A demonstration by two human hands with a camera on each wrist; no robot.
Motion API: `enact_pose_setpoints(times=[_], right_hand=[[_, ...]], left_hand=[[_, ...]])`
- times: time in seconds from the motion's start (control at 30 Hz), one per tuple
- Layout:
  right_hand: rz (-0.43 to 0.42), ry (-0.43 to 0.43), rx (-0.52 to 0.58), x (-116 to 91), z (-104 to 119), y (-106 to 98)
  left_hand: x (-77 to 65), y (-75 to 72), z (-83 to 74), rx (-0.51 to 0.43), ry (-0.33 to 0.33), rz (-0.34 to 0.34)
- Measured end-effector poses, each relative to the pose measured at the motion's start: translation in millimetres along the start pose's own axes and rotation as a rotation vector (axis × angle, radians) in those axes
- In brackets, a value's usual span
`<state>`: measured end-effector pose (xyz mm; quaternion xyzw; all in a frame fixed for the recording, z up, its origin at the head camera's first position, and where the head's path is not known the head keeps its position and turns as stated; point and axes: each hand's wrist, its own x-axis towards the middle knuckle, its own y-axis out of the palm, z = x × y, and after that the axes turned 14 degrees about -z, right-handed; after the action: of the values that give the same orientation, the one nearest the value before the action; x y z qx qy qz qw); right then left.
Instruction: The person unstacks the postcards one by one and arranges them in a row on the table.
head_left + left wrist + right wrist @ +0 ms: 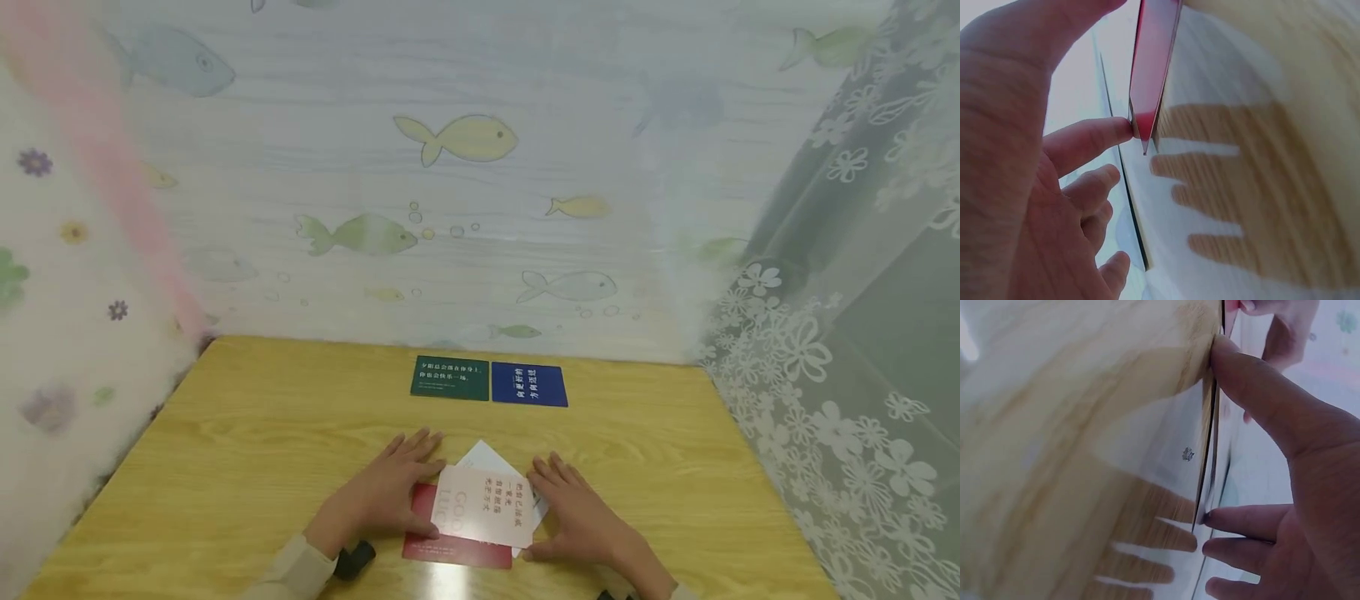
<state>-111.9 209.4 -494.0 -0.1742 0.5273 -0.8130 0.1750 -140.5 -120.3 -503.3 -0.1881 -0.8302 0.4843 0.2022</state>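
In the head view, three overlapping cards lie on the wooden table between my hands. A pale pink card with red writing is on top, over a red card and a white card. My left hand lies spread at the left side, its thumb over the cards. In the left wrist view, its straight index fingertip touches a corner of the red card. At the right side, my right hand is spread too. In the right wrist view, its thumb and index fingertips are at the cards' edges.
Farther back on the table a green card and a blue card lie side by side, both with white writing. A fish-patterned curtain hangs behind the table, with lace to the right.
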Motion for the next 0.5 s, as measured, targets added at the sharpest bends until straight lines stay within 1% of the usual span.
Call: enact_pose_setpoints(times=[0.33, 0.5], right_hand=[[-0.057, -0.005, -0.007, -3.9, -2.5, 4.6], [-0.064, -0.019, 0.002, -3.2, -5.1, 5.9]], left_hand=[[-0.9, 1.9, -1.1, 0.005, 0.021, -0.004], [0.3, 3.1, 1.7, -0.023, 0.026, -0.004]])
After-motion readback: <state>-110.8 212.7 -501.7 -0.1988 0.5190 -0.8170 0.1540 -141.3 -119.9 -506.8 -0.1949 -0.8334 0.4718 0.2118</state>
